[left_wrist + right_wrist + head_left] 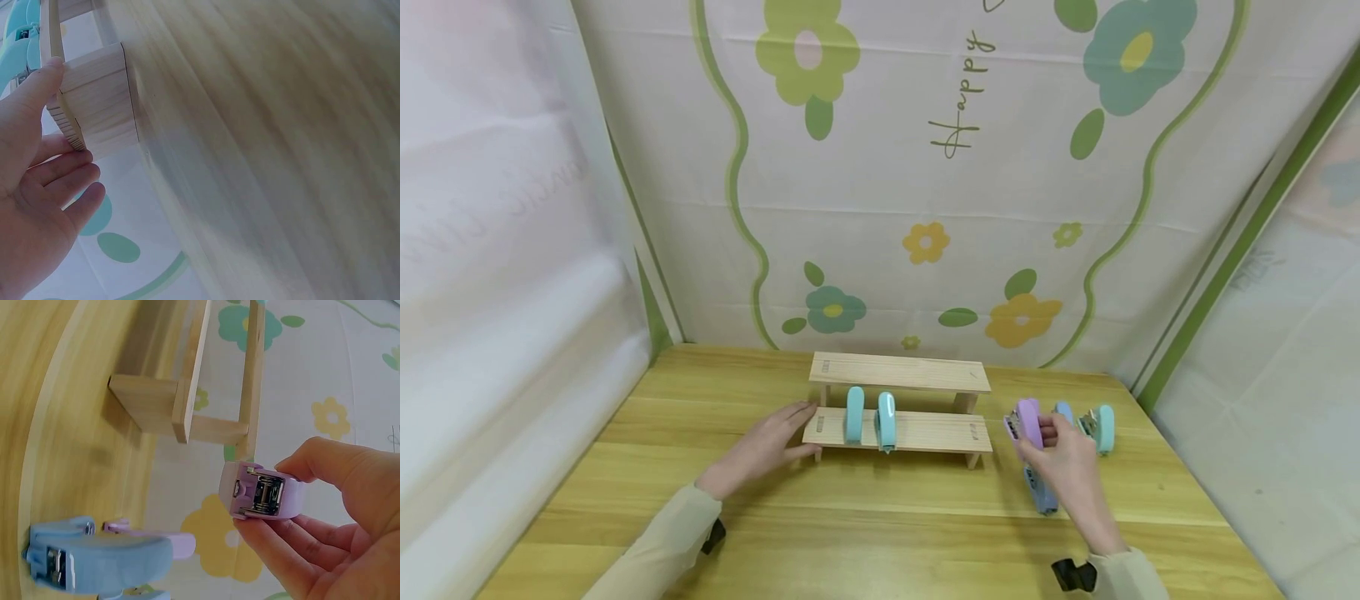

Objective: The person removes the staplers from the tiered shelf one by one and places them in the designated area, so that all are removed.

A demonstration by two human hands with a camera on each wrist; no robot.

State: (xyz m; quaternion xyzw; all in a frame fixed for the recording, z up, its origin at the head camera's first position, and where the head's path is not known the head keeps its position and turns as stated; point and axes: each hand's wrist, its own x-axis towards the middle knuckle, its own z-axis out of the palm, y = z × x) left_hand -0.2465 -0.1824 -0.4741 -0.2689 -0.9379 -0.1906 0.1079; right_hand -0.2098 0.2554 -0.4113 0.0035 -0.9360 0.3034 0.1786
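My right hand pinches a purple stapler between thumb and fingers, just right of a two-tier wooden shelf. In the right wrist view the held stapler shows its metal workings at its near end, and the hand comes in from the right. My left hand grips the left end of the lower tier. Its thumb is at the front edge and its fingers at the back, as the left wrist view shows the hand. Two teal staplers, one left and one right, stand on that tier.
On the table right of the shelf lie a blue stapler, another blue one behind the right hand, and a teal stapler. A second purple stapler shows behind the blue one. Printed cloth walls enclose the wooden table.
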